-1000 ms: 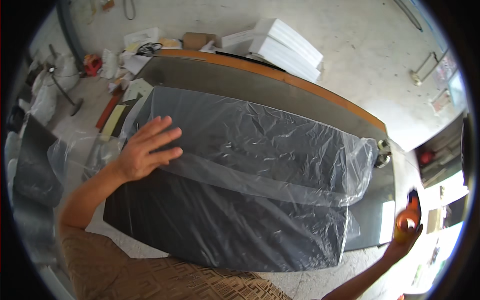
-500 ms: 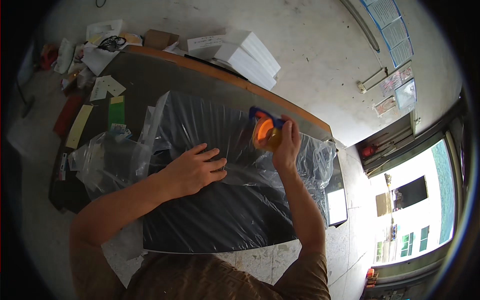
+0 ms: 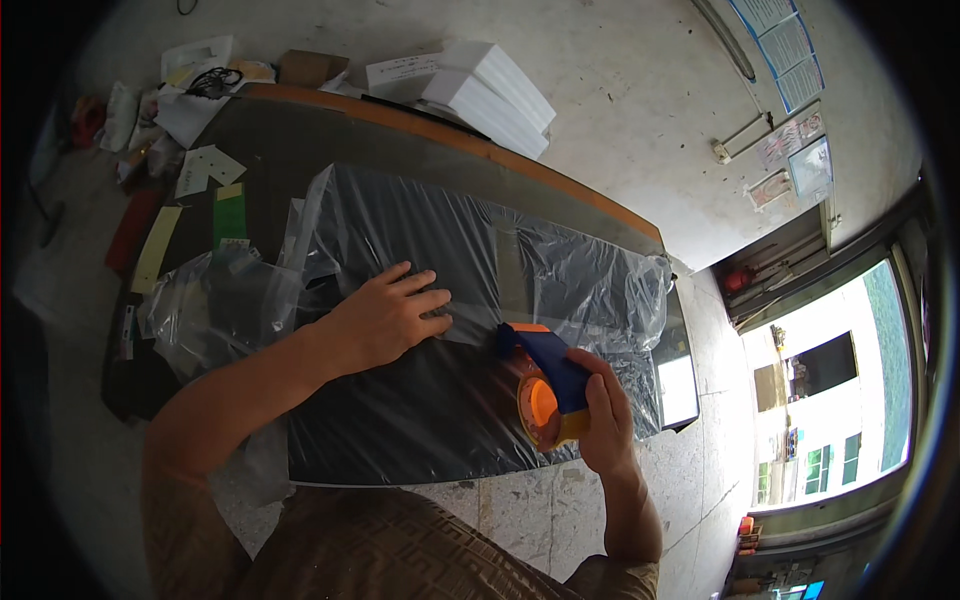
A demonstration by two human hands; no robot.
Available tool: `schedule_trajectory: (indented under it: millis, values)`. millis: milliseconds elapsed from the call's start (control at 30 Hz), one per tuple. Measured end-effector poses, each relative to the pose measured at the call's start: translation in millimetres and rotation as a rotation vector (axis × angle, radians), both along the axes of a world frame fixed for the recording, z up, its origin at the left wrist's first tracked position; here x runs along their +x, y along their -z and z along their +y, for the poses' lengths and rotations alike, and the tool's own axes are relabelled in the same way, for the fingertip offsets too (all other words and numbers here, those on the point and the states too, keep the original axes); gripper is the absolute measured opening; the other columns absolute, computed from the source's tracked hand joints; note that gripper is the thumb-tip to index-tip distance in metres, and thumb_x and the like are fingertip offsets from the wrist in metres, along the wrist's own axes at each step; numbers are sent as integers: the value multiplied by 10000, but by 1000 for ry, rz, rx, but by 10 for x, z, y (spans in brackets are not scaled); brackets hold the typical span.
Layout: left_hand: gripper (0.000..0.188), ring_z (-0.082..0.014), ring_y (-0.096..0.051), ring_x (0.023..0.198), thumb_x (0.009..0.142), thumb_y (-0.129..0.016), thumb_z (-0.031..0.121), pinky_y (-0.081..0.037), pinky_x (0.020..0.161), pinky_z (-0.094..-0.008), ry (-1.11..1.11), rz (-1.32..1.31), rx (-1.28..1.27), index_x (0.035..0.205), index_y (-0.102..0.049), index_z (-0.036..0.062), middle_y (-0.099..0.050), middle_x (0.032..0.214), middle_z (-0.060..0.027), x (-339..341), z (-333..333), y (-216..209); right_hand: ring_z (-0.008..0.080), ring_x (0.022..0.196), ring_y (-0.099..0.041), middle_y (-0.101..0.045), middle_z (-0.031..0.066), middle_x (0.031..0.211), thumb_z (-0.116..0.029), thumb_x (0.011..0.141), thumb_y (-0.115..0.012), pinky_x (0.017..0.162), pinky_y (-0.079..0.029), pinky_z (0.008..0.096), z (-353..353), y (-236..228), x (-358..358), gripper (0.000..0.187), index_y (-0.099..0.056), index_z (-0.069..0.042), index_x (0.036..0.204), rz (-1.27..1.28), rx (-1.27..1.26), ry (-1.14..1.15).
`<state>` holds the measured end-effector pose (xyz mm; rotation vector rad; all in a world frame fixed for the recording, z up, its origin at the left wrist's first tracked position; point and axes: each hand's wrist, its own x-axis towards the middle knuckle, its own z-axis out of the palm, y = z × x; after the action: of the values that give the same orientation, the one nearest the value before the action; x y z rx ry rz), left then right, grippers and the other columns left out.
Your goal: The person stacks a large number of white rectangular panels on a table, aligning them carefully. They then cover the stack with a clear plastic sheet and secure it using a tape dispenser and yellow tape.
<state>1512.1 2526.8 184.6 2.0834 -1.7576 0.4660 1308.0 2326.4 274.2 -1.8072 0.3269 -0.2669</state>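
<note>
A flat, dark, box-like package (image 3: pixel 400 430) lies in front of me, wrapped in clear, wrinkled plastic film. My left hand (image 3: pixel 395 312) rests on its top, fingers spread and pressing on the film. My right hand (image 3: pixel 606 425) grips a blue and orange tape dispenser (image 3: pixel 562 372) over the near right part of the package. A see-through strip, seemingly tape (image 3: pixel 512 270), runs from the package's far side toward the dispenser. Loose plastic film (image 3: pixel 220 305) bunches up by the package's left end.
Beneath the package is a dark table (image 3: pixel 270 135) with an orange-brown far edge. White foam blocks (image 3: pixel 490 95) stand behind it. Yellow and green strips (image 3: pixel 229 215) and white card pieces (image 3: pixel 208 170) lie at the left. Bags and clutter (image 3: pixel 150 130) sit at the far left.
My right hand has drawn the tape dispenser from the package's far side toward me, leaving a strip across the film. My left hand stays spread in about the same place.
</note>
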Motion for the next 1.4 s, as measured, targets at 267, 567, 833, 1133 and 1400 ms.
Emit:
schedule_trajectory:
  millis: [267,567,833,1133,1400]
  values:
    - [430,-292,-385,1304,827,-611,380,-263,1101,-481,505,340,32,1144,-620,90,-498,1315,-111,-368,61,-542,190,605,-646,-601,158,955,-219,1011,-330,564,-559,274,-122,-39,-11,379,-418,39,1274,-33,299,44]
    - [849,-304,-182,1404,848,-410,667,-102,1141,-509,353,83,443,1436,-280,67,-222,1505,-157,-335,-71,-301,227,653,-675,-626,175,881,-216,975,-468,595,-579,317,-93,-301,-21,412,-385,50,1279,-493,167,23]
    - [848,-306,-183,1402,854,-384,673,-124,1155,-433,291,108,436,1449,-255,82,-199,1515,-139,-305,-161,-240,235,597,-659,-620,178,766,-143,961,-425,528,-548,327,3,-131,-149,335,-418,90,1201,-349,207,19]
    - [764,-330,-160,1405,899,-331,639,-111,1147,-448,173,57,456,1424,-299,85,-219,1501,-163,-483,-457,-260,244,585,-654,-638,193,792,-158,940,-466,517,-551,338,-19,-58,-113,326,-458,82,1160,-436,356,70]
    - [736,-330,-141,1410,910,-337,620,-78,1147,-448,257,38,469,1420,-319,90,-218,1498,-186,-370,-664,-208,240,541,-640,-624,172,722,-155,911,-495,478,-531,351,-38,-93,-14,282,-509,91,1048,-491,267,66]
